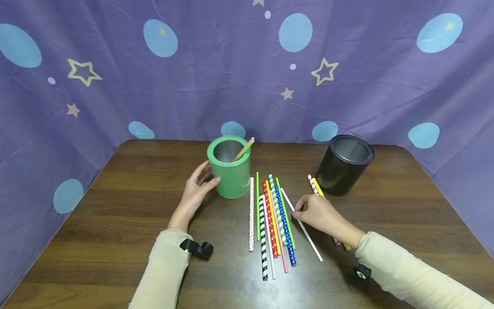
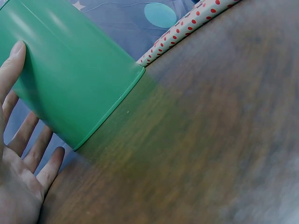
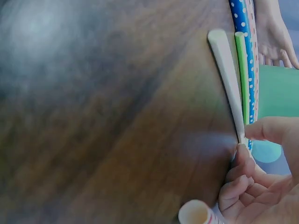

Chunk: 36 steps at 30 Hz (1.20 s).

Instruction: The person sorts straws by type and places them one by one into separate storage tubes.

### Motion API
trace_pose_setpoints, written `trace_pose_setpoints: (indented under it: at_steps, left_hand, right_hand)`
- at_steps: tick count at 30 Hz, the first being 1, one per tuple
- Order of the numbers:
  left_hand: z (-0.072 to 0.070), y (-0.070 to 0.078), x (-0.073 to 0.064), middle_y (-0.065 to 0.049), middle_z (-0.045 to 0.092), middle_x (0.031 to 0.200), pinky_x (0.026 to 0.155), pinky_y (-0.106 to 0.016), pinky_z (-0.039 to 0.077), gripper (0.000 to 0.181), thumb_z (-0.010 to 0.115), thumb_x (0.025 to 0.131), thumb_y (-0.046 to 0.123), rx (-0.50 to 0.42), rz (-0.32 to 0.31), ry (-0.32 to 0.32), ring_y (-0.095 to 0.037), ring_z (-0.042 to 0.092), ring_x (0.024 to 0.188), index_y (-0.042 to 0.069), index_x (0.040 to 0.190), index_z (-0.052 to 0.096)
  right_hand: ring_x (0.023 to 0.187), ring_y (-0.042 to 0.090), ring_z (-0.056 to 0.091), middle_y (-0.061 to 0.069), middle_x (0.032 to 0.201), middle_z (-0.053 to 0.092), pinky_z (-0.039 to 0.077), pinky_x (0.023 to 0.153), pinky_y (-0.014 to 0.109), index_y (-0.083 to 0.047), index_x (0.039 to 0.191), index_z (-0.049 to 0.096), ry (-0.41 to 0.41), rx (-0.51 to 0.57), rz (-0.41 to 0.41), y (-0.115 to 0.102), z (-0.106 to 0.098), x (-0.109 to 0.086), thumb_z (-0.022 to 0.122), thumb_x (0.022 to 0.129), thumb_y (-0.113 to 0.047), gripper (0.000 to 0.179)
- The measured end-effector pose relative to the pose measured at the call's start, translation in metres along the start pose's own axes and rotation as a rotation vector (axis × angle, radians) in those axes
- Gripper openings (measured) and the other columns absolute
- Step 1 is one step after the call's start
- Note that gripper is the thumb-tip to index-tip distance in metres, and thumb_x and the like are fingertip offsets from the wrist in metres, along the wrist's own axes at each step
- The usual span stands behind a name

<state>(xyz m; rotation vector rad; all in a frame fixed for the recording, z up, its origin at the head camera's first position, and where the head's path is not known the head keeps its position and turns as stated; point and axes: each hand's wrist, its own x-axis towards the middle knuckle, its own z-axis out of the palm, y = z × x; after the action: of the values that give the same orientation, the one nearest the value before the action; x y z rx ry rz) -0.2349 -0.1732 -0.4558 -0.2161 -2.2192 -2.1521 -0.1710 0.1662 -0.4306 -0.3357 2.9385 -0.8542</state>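
My left hand [image 1: 196, 189] holds the upright green can [image 1: 233, 182] at its left side, thumb on the front and fingers behind. In the left wrist view, the thumb [image 2: 14, 63] lies against the green wall while the other fingers spread beside it. Two straws, one pink and one green [image 1: 245, 148], lean inside the can. My right hand [image 1: 320, 214] pinches a thin white straw [image 1: 308, 238] between thumb and index finger, low over the table. The right wrist view has the white straw [image 3: 227, 79] beside a thin green straw [image 3: 241, 70].
Several striped, dotted and plain straws [image 1: 269, 223] lie side by side between the hands. A black can [image 1: 339, 171] stands at the right. Dotted [image 1: 310, 182] and yellow [image 1: 318, 187] straws lie partly under my right hand. A patterned purple curtain [image 1: 247, 77] hangs behind the wooden table [image 1: 115, 223].
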Motion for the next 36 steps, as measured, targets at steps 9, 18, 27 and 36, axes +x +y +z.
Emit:
trace_pose_setpoints:
  at_steps: [9, 18, 27, 36]
  left_hand:
    - [0.001, 0.001, -0.001, -0.014, 0.044, 0.148, 0.106, -0.033, 0.038, 0.065, 0.064, 0.093, 0.0, -0.009, 0.002, 0.005, -0.024, 0.044, 0.133, 0.006, 0.151, 0.036]
    - [0.0, 0.001, -0.001, -0.014, 0.044, 0.148, 0.107, -0.038, 0.037, 0.065, 0.065, 0.093, 0.001, -0.007, 0.006, 0.001, -0.025, 0.044, 0.133, 0.007, 0.151, 0.037]
    - [0.0, 0.001, 0.0, -0.014, 0.044, 0.148, 0.106, -0.036, 0.037, 0.064, 0.065, 0.093, 0.0, 0.0, 0.01, 0.002, -0.025, 0.044, 0.132, 0.006, 0.151, 0.037]
    - [-0.001, 0.0, 0.001, -0.015, 0.044, 0.148, 0.104, -0.033, 0.038, 0.066, 0.065, 0.093, 0.001, -0.001, 0.011, -0.006, -0.024, 0.044, 0.132, 0.006, 0.151, 0.036]
  right_hand:
    - [0.051, 0.01, 0.047, -0.007, 0.056, 0.054, 0.037, 0.048, 0.028, -0.013, 0.064, 0.067, 0.0, -0.031, 0.0, 0.001, -0.001, 0.0, 0.075, 0.079, -0.016, 0.018]
    - [0.054, 0.011, 0.048, -0.007, 0.059, 0.056, 0.039, 0.052, 0.029, -0.012, 0.066, 0.068, 0.002, -0.001, 0.024, 0.001, -0.006, 0.002, 0.072, 0.079, -0.018, 0.015]
    - [0.057, 0.01, 0.049, -0.006, 0.061, 0.059, 0.04, 0.053, 0.027, -0.009, 0.075, 0.07, 0.075, 0.155, 0.026, -0.006, -0.018, 0.008, 0.071, 0.082, -0.018, 0.012]
    - [0.063, 0.012, 0.057, 0.001, 0.068, 0.066, 0.042, 0.056, 0.024, -0.004, 0.084, 0.071, 0.219, 0.323, -0.017, -0.019, -0.03, 0.015, 0.064, 0.086, -0.01, 0.009]
